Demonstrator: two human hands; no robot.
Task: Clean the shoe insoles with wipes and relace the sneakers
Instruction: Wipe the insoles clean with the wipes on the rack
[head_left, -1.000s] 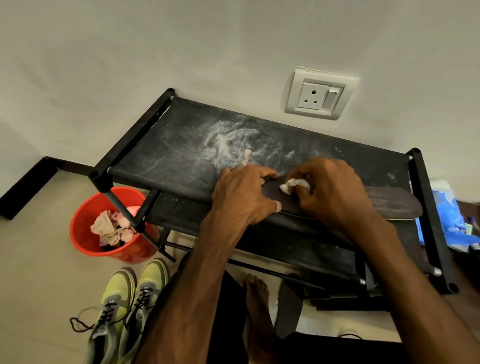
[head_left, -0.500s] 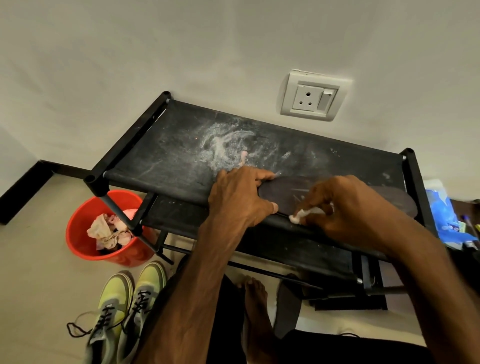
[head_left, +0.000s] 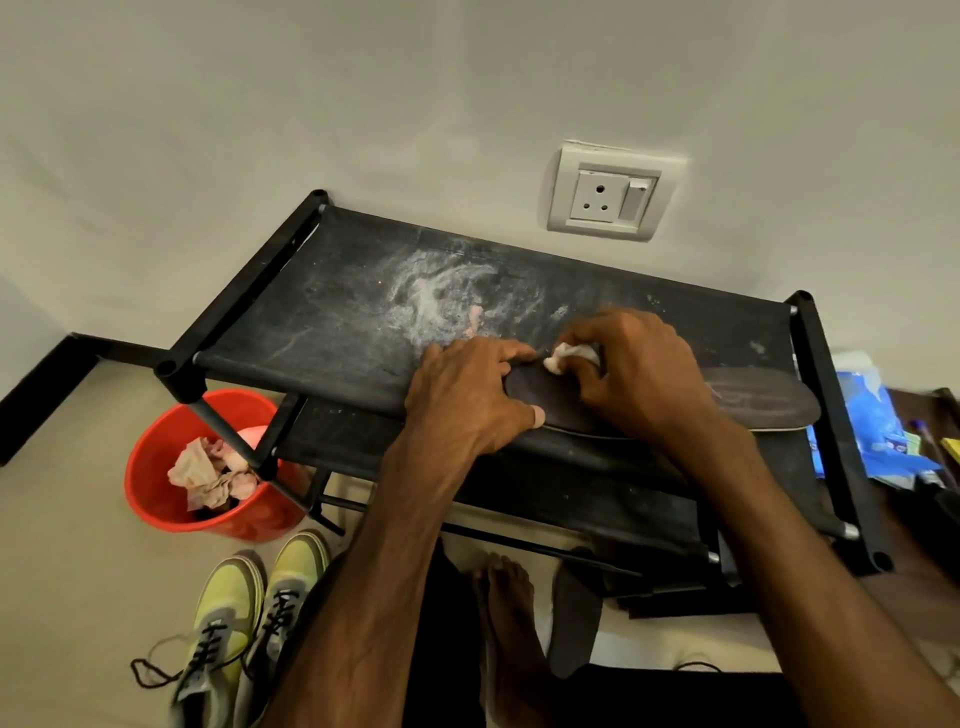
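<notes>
A person cleans a dark insole (head_left: 758, 402) laid lengthwise along the front edge of a black shoe rack (head_left: 322, 332), toward its right end. The left hand (head_left: 467, 400) lies flat over the insole's left tip, fingers pressed down and thumb against its near edge, apparently to pin it so that it does not slide under the rubbing. The right hand (head_left: 639, 374) pinches a crumpled wipe (head_left: 566, 356) in curled fingers and holds it to the insole's far edge, just beside the left fingertips.

A red bucket (head_left: 156, 452) stands on the floor by the rack's front left corner, within easy reach for the used wipes (head_left: 208, 473) that fill it. The yellow-green sneakers (head_left: 244, 623) wait on the floor beyond it, laces loose, so relacing looks to be undone. A second insole (head_left: 574, 618) lies on the floor below the rack's front edge. A blue pack (head_left: 872, 421) sits off the right end.
</notes>
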